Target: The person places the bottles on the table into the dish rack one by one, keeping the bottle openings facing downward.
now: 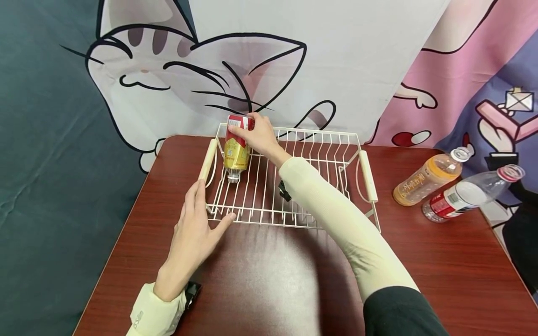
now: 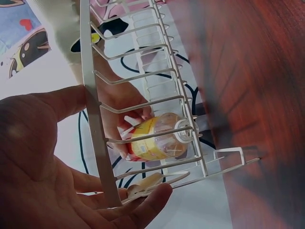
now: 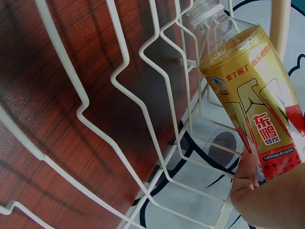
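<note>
My right hand [image 1: 261,135] grips the red base end of a drink bottle [image 1: 236,151] with a yellow and red label. Neck down and tilted, the bottle is inside the left part of a white wire rack [image 1: 269,205]. The right wrist view shows the label of the bottle [image 3: 259,105] and my thumb and a finger around its lower end. My left hand [image 1: 194,233] touches the rack's front left corner, thumb at the front rail and straight fingers along the left side. In the left wrist view the bottle's clear neck [image 2: 178,136] shows behind the wires.
An orange drink bottle [image 1: 430,179] and a clear bottle with a red label [image 1: 458,200] lie to the right on the brown table [image 1: 269,280]. Pale handles [image 1: 368,176] stand at the rack's sides. A cat-print curtain [image 1: 357,56] hangs right behind the rack.
</note>
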Available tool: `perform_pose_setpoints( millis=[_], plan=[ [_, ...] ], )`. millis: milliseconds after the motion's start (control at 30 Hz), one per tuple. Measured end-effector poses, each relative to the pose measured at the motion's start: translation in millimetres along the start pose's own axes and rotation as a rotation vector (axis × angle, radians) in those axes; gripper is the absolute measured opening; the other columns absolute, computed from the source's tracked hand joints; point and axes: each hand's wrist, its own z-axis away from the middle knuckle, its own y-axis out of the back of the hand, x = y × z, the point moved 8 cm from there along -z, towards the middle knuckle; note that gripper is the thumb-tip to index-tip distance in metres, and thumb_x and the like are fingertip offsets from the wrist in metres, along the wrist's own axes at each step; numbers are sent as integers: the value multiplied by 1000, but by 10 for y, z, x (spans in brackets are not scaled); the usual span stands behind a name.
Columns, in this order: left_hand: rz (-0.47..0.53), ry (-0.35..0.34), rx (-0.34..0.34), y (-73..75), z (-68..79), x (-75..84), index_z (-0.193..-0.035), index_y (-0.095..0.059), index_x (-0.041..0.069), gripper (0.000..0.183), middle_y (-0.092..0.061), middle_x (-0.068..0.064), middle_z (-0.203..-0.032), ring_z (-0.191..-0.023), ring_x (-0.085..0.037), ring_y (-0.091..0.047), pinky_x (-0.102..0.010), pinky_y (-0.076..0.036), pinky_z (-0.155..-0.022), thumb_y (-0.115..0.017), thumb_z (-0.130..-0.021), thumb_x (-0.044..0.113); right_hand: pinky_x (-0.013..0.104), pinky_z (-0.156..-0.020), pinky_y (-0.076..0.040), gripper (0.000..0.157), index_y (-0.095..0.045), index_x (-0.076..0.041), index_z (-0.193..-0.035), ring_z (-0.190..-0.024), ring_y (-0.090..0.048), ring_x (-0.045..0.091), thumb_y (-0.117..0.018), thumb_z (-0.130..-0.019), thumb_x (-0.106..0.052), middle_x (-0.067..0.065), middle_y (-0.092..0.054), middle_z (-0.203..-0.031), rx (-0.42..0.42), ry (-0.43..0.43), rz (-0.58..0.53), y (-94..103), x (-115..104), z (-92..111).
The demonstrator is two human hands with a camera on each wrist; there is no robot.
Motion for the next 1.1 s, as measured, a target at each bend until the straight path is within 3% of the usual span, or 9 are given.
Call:
perform_pose_setpoints(
  millis=[700, 933, 1100],
  plan=[
    [-9, -11, 1, -2, -2, 7, -177, -16, 2, 109, -25, -21, -177, -153, -51, -43, -82, -49, -96, -80, -101, 48, 40, -109, -54, 89, -38, -11, -171, -133, -56, 27, -77, -102, -51, 18, -50, -152, -50, 17, -23, 26, -12, 9],
    [0, -13, -6, -19, -15, 18, -177, -18, 2, 108, -25, -20, -178, -152, -51, -44, -83, -49, -94, -79, -101, 49, 43, -120, -44, 94, -34, -13, -173, -145, -48, 27, -76, -101, -56, 20, -42, -166, -39, 17, -8, 178, -31, 38],
    [-1, -18, 7, 7, -14, 23, -176, -20, 1, 107, -26, -21, -177, -151, -51, -45, -82, -50, -93, -81, -101, 46, 42, -117, -46, 95, -30, -11, -174, -146, -49, 31, -76, -102, -53, 23, -40, -167, -27, 50, -29, 365, -168, 105]
  ],
)
